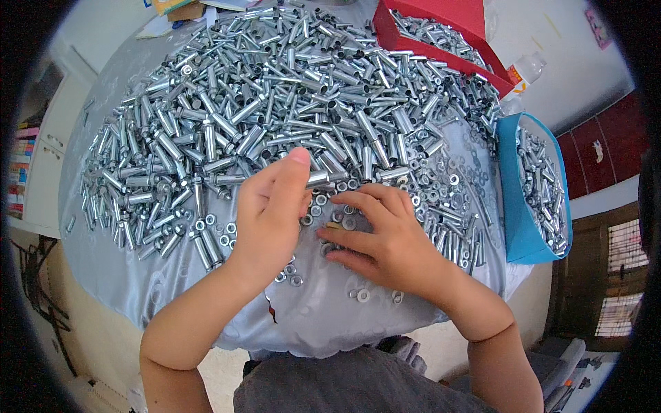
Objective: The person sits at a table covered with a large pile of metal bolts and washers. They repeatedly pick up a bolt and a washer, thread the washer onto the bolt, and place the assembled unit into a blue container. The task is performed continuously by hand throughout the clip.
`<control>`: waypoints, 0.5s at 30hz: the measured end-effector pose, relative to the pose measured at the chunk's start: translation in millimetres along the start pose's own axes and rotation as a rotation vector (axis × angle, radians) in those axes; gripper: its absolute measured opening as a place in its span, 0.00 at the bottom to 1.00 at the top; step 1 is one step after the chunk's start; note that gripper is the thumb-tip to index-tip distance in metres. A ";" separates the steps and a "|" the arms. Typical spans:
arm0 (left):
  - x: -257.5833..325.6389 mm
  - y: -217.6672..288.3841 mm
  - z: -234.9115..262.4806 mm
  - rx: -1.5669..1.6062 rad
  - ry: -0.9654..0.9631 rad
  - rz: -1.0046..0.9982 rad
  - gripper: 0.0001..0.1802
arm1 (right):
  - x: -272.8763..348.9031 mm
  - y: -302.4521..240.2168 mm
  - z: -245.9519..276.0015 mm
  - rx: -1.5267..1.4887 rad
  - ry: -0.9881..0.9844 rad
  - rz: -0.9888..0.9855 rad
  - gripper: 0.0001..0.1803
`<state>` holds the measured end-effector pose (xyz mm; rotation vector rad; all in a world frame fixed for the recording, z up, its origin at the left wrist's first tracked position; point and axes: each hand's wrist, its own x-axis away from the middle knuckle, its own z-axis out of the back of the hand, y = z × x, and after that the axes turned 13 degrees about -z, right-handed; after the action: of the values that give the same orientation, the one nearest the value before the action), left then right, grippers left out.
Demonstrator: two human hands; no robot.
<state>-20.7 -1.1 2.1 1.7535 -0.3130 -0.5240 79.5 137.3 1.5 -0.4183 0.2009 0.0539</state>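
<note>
My right hand (pixel 389 237) is half open, its fingers spread and bent down among the loose nuts (pixel 349 224) at its ten o'clock. My left hand (pixel 270 213) is curled, thumb up, with a silver sleeve (pixel 319 177) just beside it at two o'clock; I can't tell whether I'm gripping that. The heap of bolts (pixel 296 89) spreads at twelve o'clock, beyond both hands.
</note>
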 end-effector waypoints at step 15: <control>2.5 -3.5 -1.6 -0.092 -0.048 -0.128 0.22 | 2.1 -0.6 -0.9 -0.105 -0.008 0.032 0.10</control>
<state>-18.0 -0.1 -1.5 1.6809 -0.2080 -0.6630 81.4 136.4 0.5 -0.5191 0.1972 0.0974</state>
